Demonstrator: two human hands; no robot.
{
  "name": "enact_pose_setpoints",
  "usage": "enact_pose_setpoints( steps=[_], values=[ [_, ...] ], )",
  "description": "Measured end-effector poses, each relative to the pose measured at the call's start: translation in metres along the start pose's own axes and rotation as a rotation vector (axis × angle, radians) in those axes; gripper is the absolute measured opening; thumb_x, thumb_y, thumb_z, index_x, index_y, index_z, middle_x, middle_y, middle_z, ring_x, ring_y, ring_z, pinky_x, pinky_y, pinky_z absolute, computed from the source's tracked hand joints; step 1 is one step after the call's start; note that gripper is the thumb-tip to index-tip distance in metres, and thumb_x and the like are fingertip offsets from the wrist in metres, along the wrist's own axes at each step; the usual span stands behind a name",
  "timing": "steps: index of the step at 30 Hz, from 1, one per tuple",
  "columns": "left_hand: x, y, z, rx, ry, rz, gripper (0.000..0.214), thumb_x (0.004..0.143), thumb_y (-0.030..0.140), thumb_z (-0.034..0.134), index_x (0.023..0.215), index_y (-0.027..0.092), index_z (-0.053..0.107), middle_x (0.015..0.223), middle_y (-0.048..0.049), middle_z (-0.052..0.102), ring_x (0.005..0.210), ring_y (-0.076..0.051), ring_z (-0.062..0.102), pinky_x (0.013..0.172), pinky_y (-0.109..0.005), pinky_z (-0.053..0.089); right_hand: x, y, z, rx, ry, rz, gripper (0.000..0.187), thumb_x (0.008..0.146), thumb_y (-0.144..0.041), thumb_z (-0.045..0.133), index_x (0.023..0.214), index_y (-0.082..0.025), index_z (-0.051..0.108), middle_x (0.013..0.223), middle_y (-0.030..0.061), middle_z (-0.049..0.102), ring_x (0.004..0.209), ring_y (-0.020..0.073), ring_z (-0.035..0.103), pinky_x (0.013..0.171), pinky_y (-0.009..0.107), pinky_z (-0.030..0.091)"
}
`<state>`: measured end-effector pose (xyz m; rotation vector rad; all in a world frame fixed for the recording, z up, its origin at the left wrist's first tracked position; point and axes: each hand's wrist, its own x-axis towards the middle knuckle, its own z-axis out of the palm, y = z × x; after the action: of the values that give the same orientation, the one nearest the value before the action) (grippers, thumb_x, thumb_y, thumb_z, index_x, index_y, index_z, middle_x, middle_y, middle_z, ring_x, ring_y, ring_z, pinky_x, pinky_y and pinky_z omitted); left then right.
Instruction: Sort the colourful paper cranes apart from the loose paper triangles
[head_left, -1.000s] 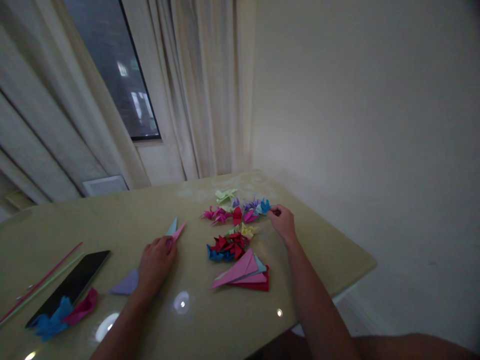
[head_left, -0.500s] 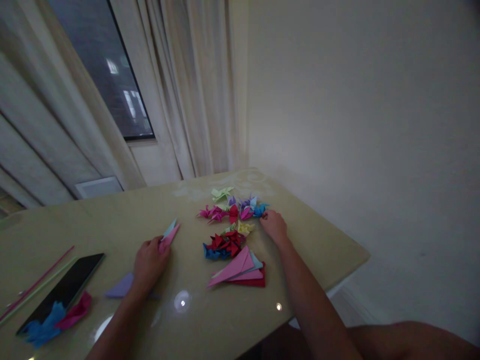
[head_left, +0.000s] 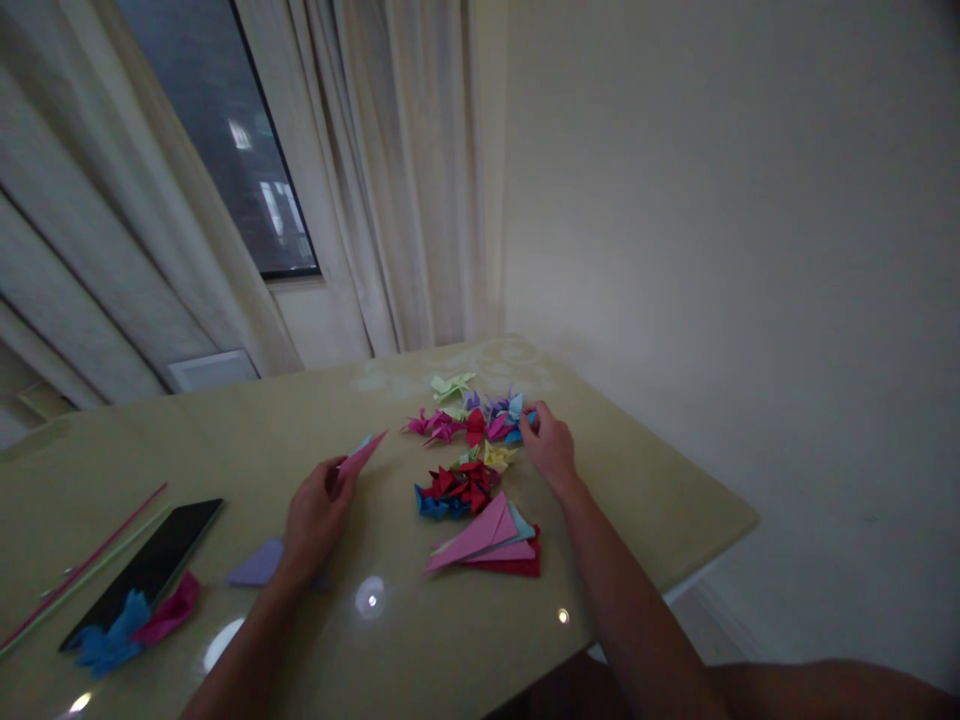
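My left hand (head_left: 318,512) is closed on a pink folded paper piece (head_left: 363,455), with a light blue one showing behind it. Its pointed end is directed up and to the right, toward the paper cranes. At the far group, my right hand (head_left: 551,447) has its thumb and fingers closed around a blue paper crane (head_left: 513,436), partly hidden by the fingers. Beside that crane are magenta cranes (head_left: 444,427), a red one (head_left: 475,427) and purple ones (head_left: 496,405). A purple folded paper (head_left: 259,562) lies beneath my left forearm.
Folded pink paper pieces (head_left: 480,535) lie fanned at the near middle. Behind them sits a pile of red cranes (head_left: 469,485). At left are a black phone or tablet (head_left: 154,558), thin sticks (head_left: 86,563), and blue crumpled-looking paper (head_left: 114,635). A wall (head_left: 712,250) borders the table on the right.
My left hand has lifted and turned the folded paper a little toward the right. My right fingers have moved slightly further over the blue crane. The whole view has shifted a little.
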<state>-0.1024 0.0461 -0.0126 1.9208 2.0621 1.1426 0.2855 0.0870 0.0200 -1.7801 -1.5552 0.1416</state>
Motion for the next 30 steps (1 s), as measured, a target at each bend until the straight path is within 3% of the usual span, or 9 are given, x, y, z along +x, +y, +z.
enact_pose_setpoints(
  steps=[5,7,9,12,14,17,21,26,30],
  values=[
    [-0.021,0.036,0.005,-0.072,0.275,0.459,0.019,0.099,0.034,0.06,0.099,0.023,0.075,0.101,-0.0074,0.08,0.096,-0.025,0.072,0.089,-0.038,0.051,-0.02,-0.026,0.015,0.505,-0.222,-0.358,0.032,0.1,-0.046,0.067,0.118,-0.021,0.072,0.074,-0.0018,0.065,0.061,0.0151,0.056,0.06,0.025,0.04],
    [-0.033,0.049,0.009,-0.074,0.278,0.611,0.013,0.101,0.029,0.064,0.101,0.026,0.076,0.102,-0.0041,0.081,0.097,-0.023,0.073,0.093,-0.038,0.048,-0.029,-0.038,0.02,0.651,-0.359,-0.472,0.041,0.095,-0.049,0.075,0.127,-0.022,0.072,0.09,0.0013,0.071,0.065,0.0143,0.057,0.062,0.025,0.043],
    [-0.042,0.059,0.012,-0.117,0.244,0.677,0.01,0.1,0.026,0.068,0.102,0.028,0.077,0.101,-0.0027,0.08,0.096,-0.021,0.073,0.093,-0.037,0.049,-0.036,-0.049,0.023,0.729,-0.437,-0.56,0.035,0.095,-0.048,0.076,0.119,-0.023,0.077,0.097,0.0034,0.073,0.071,0.0149,0.06,0.067,0.026,0.046],
    [-0.049,0.066,0.014,-0.253,0.24,0.557,0.01,0.095,0.029,0.074,0.105,0.028,0.078,0.117,-0.0073,0.075,0.113,-0.024,0.069,0.096,-0.039,0.054,-0.041,-0.057,0.025,0.792,-0.461,-0.575,0.025,0.097,-0.044,0.074,0.096,-0.021,0.081,0.086,0.0034,0.072,0.076,0.0169,0.063,0.071,0.027,0.047],
    [-0.048,0.068,0.013,-0.419,0.202,0.371,0.028,0.092,0.038,0.078,0.118,0.027,0.075,0.13,-0.0105,0.07,0.119,-0.026,0.068,0.094,-0.04,0.059,-0.041,-0.058,0.025,0.842,-0.471,-0.496,0.024,0.095,-0.043,0.075,0.092,-0.02,0.079,0.081,0.0023,0.071,0.074,0.0165,0.064,0.069,0.027,0.047],
    [-0.046,0.07,0.01,-0.726,0.023,0.093,0.047,0.087,0.048,0.081,0.125,0.023,0.071,0.115,-0.0095,0.076,0.098,-0.023,0.075,0.084,-0.037,0.064,-0.039,-0.053,0.025,0.895,-0.492,-0.379,0.026,0.091,-0.045,0.078,0.088,-0.019,0.077,0.077,0.001,0.07,0.068,0.0153,0.062,0.064,0.026,0.047],
    [-0.046,0.075,0.007,-0.961,-0.065,-0.13,0.042,0.076,0.052,0.089,0.098,0.018,0.077,0.094,-0.0076,0.08,0.081,-0.019,0.074,0.072,-0.028,0.061,-0.037,-0.051,0.024,0.881,-0.508,-0.378,0.031,0.09,-0.049,0.08,0.087,-0.019,0.076,0.077,0.0005,0.068,0.066,0.014,0.058,0.062,0.025,0.044],
    [-0.055,0.087,0.006,-1.106,-0.134,-0.202,0.056,0.065,0.053,0.096,0.107,0.02,0.079,0.108,-0.0099,0.082,0.09,-0.022,0.077,0.078,-0.029,0.062,-0.041,-0.06,0.021,0.864,-0.494,-0.494,0.035,0.09,-0.053,0.08,0.086,-0.019,0.078,0.083,0.0019,0.066,0.074,0.0153,0.058,0.068,0.027,0.045],
    [-0.064,0.092,0.01,-0.963,-0.283,-0.108,0.051,0.077,0.053,0.087,0.117,0.021,0.08,0.13,-0.0142,0.077,0.118,-0.032,0.073,0.099,-0.041,0.062,-0.047,-0.065,0.021,0.887,-0.582,-0.472,0.036,0.09,-0.056,0.08,0.088,-0.02,0.08,0.086,0.0033,0.071,0.078,0.0176,0.064,0.072,0.028,0.049]
  ],
)
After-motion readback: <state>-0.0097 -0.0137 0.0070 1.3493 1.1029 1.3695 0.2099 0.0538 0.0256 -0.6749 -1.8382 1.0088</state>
